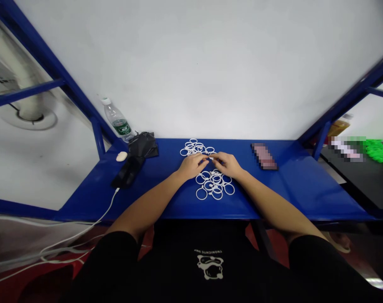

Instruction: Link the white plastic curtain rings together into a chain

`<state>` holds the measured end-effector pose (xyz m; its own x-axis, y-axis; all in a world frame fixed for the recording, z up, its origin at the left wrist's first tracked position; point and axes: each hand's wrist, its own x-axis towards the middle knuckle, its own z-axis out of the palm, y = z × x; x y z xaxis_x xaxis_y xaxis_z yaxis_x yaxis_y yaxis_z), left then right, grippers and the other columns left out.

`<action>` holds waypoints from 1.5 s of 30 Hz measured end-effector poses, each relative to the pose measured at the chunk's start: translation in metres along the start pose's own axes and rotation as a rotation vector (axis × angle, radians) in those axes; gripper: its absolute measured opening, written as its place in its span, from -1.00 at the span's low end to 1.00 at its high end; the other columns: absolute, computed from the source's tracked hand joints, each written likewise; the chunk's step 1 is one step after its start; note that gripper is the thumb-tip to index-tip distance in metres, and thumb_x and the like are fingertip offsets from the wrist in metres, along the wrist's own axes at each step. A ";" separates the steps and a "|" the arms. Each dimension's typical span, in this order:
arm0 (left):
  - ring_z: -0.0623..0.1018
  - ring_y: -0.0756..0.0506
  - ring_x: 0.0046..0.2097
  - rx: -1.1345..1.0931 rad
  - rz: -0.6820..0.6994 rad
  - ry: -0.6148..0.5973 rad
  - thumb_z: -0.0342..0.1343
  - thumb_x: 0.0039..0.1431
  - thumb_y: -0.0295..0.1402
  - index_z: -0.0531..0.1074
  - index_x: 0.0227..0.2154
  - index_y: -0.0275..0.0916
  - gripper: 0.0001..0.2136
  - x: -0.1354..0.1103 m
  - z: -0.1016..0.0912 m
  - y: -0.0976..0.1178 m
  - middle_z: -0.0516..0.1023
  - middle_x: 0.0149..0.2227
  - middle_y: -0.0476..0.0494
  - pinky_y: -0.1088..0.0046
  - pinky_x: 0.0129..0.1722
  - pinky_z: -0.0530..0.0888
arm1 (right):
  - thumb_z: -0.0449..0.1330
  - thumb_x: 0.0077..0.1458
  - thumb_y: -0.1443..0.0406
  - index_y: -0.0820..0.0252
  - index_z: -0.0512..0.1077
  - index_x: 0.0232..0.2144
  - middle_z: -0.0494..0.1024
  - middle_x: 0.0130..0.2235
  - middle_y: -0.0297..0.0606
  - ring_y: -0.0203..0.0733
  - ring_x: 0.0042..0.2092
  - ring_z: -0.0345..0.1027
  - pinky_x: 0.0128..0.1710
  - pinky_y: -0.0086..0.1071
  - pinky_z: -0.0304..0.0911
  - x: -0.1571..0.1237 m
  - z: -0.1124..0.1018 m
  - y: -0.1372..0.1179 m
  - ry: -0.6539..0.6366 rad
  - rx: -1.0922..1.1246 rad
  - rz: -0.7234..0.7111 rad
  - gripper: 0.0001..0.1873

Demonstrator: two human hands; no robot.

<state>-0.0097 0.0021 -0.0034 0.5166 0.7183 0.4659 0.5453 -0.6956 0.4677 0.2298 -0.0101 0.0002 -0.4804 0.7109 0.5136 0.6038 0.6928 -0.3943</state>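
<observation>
Between my two hands, at the fingertips, is a white plastic ring (pixel 211 158), mostly covered by the fingers. My left hand (pixel 192 166) is closed in a pinch on its left side. From the right, my right hand (pixel 227 164) pinches it too, thumb and fingers bent together. Just behind the hands lies a loose pile of white rings (pixel 191 147). Nearer to my body, below the hands, several more white rings (pixel 215 178) overlap on the blue table (pixel 172 206). Each of these has a small tab or joint on its loop.
A phone (pixel 264 156) lies right of my hands. To the left are a black pouch-like item (pixel 143 145), a pale rounded object (pixel 121 156), a water bottle (pixel 117 120) and a white cable (pixel 111 202). Blue frame bars rise at both sides. Green items (pixel 381 151) sit far right.
</observation>
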 end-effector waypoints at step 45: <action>0.65 -0.08 -0.16 -0.142 0.071 -0.168 0.23 0.39 -0.33 0.67 -0.17 -0.15 -0.89 -0.008 0.010 -0.010 0.70 -0.20 -0.09 0.33 -0.07 0.56 | 0.06 0.50 0.18 0.10 0.58 0.11 0.68 0.05 -0.10 0.00 0.08 0.57 0.11 -0.14 0.46 0.003 -0.004 0.013 -0.049 -0.060 0.135 -0.65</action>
<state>-0.0126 0.0038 -0.0198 0.6595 0.6512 0.3756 0.4110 -0.7307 0.5451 0.2388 0.0005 -0.0010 -0.4219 0.8034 0.4202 0.7013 0.5829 -0.4104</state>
